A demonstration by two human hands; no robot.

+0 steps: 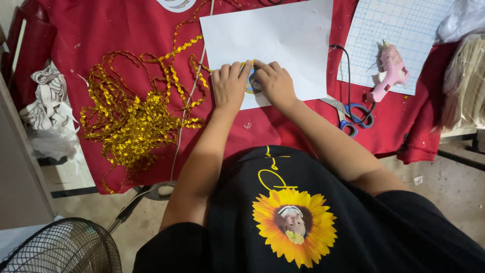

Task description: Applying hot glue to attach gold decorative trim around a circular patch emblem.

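From the head view, the left hand (228,87) and right hand (274,83) sit knuckle to knuckle on a white sheet of paper (275,38), fingertips pinching a small round badge (252,84) between them, with gold trim (132,114) apparently being pressed along its rim, though the fingers hide most of it. The trim's tangled heap lies left of the left hand; a snag there could tug the strand off the rim. Right of the right hand lie blue-handled scissors (353,115) and a pink glue gun (388,73) on a gridded mat (399,28). A red cloth (101,35) covers the table; a fan (60,250) stands on the floor below.
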